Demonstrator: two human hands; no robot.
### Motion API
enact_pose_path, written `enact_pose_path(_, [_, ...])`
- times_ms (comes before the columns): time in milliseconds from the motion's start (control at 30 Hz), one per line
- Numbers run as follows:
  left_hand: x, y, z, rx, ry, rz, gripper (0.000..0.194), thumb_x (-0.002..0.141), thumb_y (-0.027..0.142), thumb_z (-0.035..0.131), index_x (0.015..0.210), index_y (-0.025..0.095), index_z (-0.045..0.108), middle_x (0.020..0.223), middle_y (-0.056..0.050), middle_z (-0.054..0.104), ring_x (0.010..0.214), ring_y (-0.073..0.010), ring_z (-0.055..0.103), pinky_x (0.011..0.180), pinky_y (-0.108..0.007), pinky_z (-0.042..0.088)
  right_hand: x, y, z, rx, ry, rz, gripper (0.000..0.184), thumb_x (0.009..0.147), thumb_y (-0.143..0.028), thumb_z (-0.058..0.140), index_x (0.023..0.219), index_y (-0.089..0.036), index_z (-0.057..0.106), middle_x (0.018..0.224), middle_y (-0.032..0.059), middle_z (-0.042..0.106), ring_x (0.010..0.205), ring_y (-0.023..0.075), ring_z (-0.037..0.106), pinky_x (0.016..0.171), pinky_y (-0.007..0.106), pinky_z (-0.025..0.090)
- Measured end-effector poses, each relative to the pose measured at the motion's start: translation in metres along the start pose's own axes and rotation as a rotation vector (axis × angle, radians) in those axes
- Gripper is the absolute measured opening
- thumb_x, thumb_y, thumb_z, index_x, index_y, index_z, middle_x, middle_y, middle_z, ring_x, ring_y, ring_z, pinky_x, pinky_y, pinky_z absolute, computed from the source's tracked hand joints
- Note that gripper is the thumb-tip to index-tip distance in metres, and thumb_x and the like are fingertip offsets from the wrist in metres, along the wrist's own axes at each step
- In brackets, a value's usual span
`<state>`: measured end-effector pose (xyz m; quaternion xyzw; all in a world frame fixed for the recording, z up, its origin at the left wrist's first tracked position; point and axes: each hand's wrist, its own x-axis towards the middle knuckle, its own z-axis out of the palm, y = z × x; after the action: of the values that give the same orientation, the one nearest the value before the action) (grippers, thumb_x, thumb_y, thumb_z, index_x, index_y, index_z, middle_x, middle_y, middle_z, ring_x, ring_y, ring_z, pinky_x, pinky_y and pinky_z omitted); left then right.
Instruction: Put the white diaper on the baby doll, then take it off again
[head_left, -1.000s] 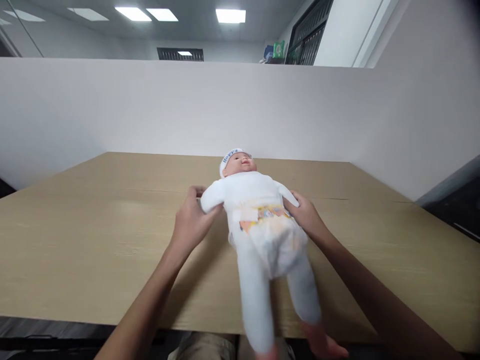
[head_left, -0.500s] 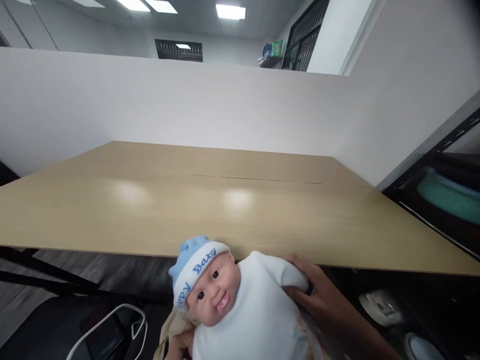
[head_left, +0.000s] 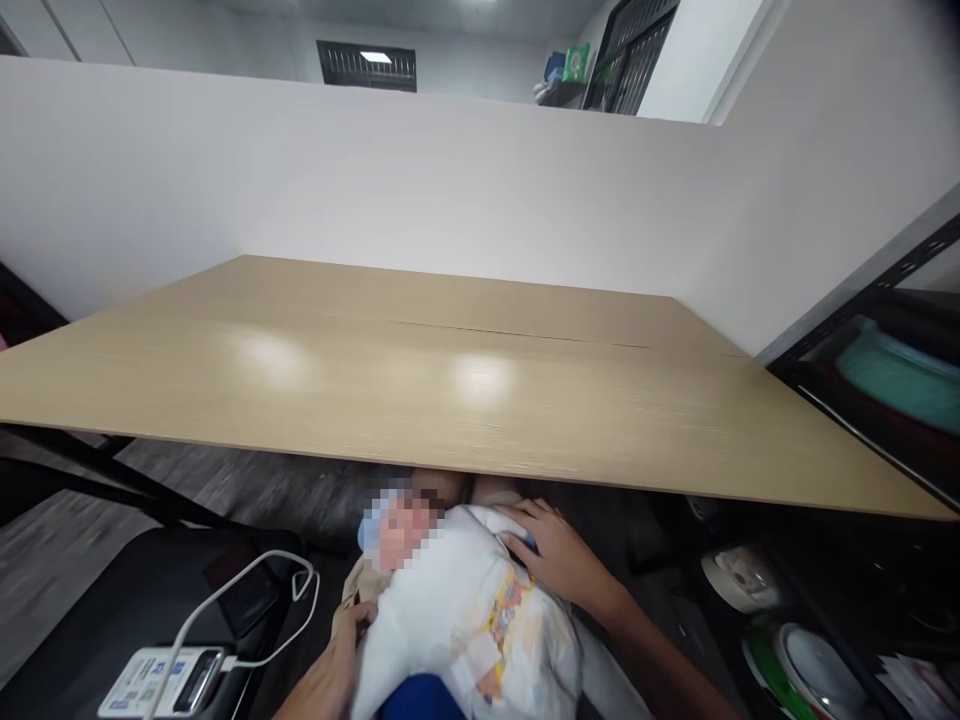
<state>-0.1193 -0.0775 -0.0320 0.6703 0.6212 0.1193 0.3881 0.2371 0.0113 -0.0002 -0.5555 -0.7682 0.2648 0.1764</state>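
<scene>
Lying across the lap (head_left: 355, 588), below the near edge of the worktop (head_left: 480, 425): doll (head_left: 442, 590), front up. Left hand (head_left: 352, 632) curled by its shoulder, right hand (head_left: 556, 552) laid over its arm, presumably for steadying; whether gripping, impossible to tell for either.

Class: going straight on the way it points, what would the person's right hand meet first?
Most likely the white sleeve of the doll; the right hand seems to hold it, though depth is unclear.

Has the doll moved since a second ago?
Yes, toward the camera: the doll was mostly over the table; now it is on the near side of the table's front edge.
</scene>
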Motion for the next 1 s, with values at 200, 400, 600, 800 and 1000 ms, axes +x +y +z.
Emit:
enact_pose_path(200, [-0.012, -0.043, 0.005, 0.172, -0.015, 0.171, 0.1, 0.071, 0.013, 0.062, 0.163, 0.03, 0.024, 0.141, -0.012, 0.071, 0.108, -0.0301, 0.079, 0.091, -0.033, 0.061, -0.027, 0.01, 0.016, 0.204, -0.058, 0.04, 0.039, 0.111, -0.039, 0.049, 0.12, -0.024, 0.083, 0.124, 0.0101, 0.08, 0.119, 0.0278, 0.07, 0.108, 0.041, 0.051])
enact_pose_path(400, [-0.006, -0.036, 0.005, 0.487, 0.324, 0.418, 0.1, 0.075, 0.007, 0.063, 0.168, 0.03, 0.032, 0.157, -0.014, 0.058, 0.138, -0.0388, 0.061, 0.113, -0.051, 0.053, -0.047, 0.011, 0.013, 0.278, -0.026, 0.069, 0.032, 0.106, -0.046, 0.061, 0.118, -0.027, 0.083, 0.116, 0.0068, 0.083, 0.108, 0.0271, 0.075, 0.097, 0.037, 0.054])
enact_pose_path(600, [-0.001, 0.013, -0.006, 0.507, 0.224, 0.641, 0.078, 0.099, 0.014, 0.057, 0.172, 0.029, 0.03, 0.172, -0.011, 0.043, 0.154, -0.0314, 0.046, 0.124, -0.045, 0.047, -0.046, 0.012, 0.018, 0.219, -0.006, 0.029, 0.033, 0.11, -0.04, 0.052, 0.11, -0.026, 0.082, 0.11, 0.0057, 0.082, 0.104, 0.0249, 0.074, 0.094, 0.035, 0.051])
enact_pose_path(800, [0.025, 0.099, -0.01, 0.269, -0.089, 0.823, 0.052, 0.111, 0.028, 0.055, 0.161, 0.029, 0.044, 0.163, -0.008, 0.055, 0.152, -0.0239, 0.048, 0.126, -0.04, 0.043, -0.043, 0.019, 0.024, 0.218, 0.039, 0.0, 0.04, 0.113, -0.039, 0.047, 0.089, -0.022, 0.075, 0.094, 0.0041, 0.079, 0.092, 0.0218, 0.072, 0.085, 0.033, 0.048])
enact_pose_path(1000, [0.067, 0.135, 0.027, 0.17, -0.17, 0.973, 0.02, 0.109, 0.037, 0.059, 0.121, 0.023, 0.066, 0.126, -0.007, 0.072, 0.119, -0.0244, 0.062, 0.106, -0.039, 0.047, -0.028, 0.056, 0.034, 0.372, 0.136, 0.075, 0.042, 0.11, -0.049, 0.051, 0.092, -0.022, 0.077, 0.09, 0.004, 0.081, 0.085, 0.0227, 0.075, 0.08, 0.033, 0.053])
